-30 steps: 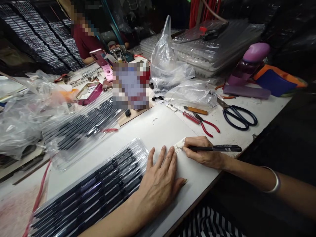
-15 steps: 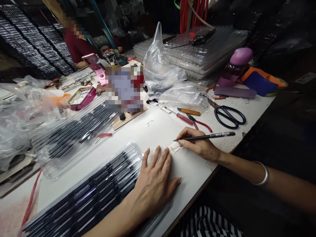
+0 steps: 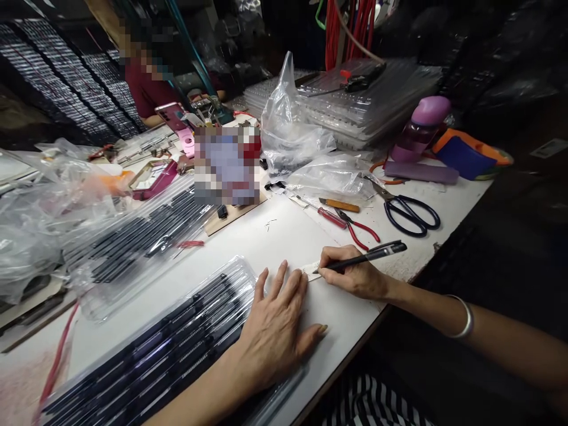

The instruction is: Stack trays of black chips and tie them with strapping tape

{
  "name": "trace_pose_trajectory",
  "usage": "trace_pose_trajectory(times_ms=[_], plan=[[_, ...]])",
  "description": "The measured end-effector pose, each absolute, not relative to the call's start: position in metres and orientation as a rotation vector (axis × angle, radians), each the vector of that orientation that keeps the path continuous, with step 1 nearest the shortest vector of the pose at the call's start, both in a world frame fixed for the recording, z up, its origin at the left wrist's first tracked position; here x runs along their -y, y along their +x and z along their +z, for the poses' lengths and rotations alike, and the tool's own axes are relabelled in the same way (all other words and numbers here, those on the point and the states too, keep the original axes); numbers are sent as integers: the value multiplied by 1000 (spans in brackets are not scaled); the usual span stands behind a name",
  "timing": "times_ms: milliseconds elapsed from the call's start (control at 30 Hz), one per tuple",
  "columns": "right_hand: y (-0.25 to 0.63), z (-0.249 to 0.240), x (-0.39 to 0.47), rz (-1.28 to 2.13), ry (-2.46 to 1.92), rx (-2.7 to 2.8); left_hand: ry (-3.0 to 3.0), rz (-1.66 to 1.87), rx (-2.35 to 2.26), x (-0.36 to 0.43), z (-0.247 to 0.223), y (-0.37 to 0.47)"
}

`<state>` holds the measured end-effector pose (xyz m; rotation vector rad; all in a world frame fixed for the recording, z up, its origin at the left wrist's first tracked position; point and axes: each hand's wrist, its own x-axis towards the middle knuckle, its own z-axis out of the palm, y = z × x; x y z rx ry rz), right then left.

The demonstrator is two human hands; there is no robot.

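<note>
A black pen (image 3: 377, 253) is pinched in my right hand (image 3: 352, 275), its tip down at a small white paper slip (image 3: 313, 270). Small marks show on the slip, too fine to read. My left hand (image 3: 277, 319) lies flat with fingers spread, its fingertips at the slip's left end. Under my left wrist and beside it stretches a clear plastic tray (image 3: 242, 263) holding several long black strips (image 3: 171, 340). Part of the tray is hidden by my left forearm.
Beyond my right hand lie red-handled pliers (image 3: 364, 228), a red screwdriver (image 3: 332, 218), an orange-handled cutter (image 3: 339, 205) and dark-blue scissors (image 3: 410, 214). Clear bags (image 3: 331, 171), stacked plastic trays (image 3: 355, 100) and a purple bottle (image 3: 421, 130) stand farther back. A person's maroon sleeve (image 3: 146, 89) shows far left.
My right hand has moved slightly down with the pen, which now tilts differently and covers more of the slip. My left hand stays in place. The whole view has shifted slightly.
</note>
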<state>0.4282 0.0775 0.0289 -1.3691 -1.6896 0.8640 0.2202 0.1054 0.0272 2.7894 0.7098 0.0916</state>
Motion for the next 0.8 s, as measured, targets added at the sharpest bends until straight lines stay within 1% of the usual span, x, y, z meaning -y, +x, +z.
trace_pose_trajectory(times_ms=[200, 567, 800], plan=[[427, 25, -74, 717, -1329, 1842, 2802, 107, -707, -105, 26, 220], [425, 25, -74, 728, -1344, 1915, 2772, 101, -716, -104, 28, 220], [425, 25, -75, 675, -1329, 1956, 2789, 110, -714, -103, 27, 221]])
